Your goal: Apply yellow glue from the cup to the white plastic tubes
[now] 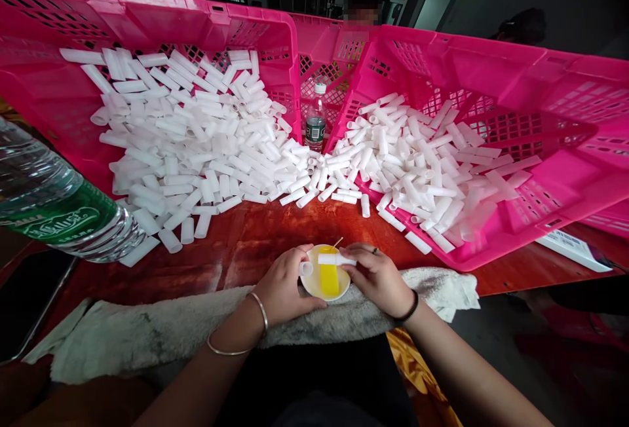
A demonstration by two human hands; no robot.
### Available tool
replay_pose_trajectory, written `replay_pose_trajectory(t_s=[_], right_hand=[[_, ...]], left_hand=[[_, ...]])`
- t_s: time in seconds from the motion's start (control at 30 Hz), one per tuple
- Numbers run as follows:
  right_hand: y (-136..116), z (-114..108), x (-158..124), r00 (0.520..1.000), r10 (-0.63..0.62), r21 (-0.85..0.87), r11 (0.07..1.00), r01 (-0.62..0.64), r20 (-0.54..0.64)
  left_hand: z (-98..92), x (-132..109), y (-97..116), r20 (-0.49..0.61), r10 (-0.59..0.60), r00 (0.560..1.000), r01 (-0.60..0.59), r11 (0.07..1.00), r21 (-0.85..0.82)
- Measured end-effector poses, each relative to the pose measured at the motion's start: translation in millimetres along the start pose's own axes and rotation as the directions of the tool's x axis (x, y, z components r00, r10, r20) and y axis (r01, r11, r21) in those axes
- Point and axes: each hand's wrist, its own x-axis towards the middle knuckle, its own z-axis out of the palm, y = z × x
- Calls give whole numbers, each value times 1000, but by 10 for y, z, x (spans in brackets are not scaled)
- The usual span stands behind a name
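- Head cam: our left hand (pixel 282 283) has a short tube (pixel 305 269) pinched in the fingers, open end showing, right by the left side of a small white bowl (pixel 311 285).
- Our right hand (pixel 381 279) is gripping a longer white piece (pixel 329 259) between thumb and fingers, pointing left above the bowl.
- In the bowl we've got a yellow block (pixel 329 284), plus a thin stick (pixel 337 242) poking up at the far side.
- Near us, a grubby towel (pixel 162 329) runs along the edge of the reddish table (pixel 275 224).
- Farther off, loads of white tubes (pixel 196 132) spill from the left pink crate (pixel 265 34) and the right pink crate (pixel 491 67), with a small bottle (pixel 315 119) between them.
- Near left: a big bottle (pixel 59 204), tilted.
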Motion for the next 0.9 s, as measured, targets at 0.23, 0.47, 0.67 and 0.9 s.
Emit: replay_pose_trajectory(t_s=[0.23, 0.47, 0.67, 0.9], right_hand=[[21, 20, -44, 998, 67, 185, 980, -67, 10], [43, -37, -39, 994, -107, -85, 991, 106, -9], [154, -137, -109, 958, -268, -223, 933, 284, 100], [-197, -195, -113, 967, -12, 142, 989, 49, -255]], left_hand=[[-4, -2, 6, 11, -4, 1000, 4, 1000, 1], [-18, -3, 30, 18, -13, 1000, 13, 1000, -9], [-92, -7, 50, 6, 47, 999, -47, 999, 19], [-308, -20, 274, -48, 115, 992, -109, 988, 106]])
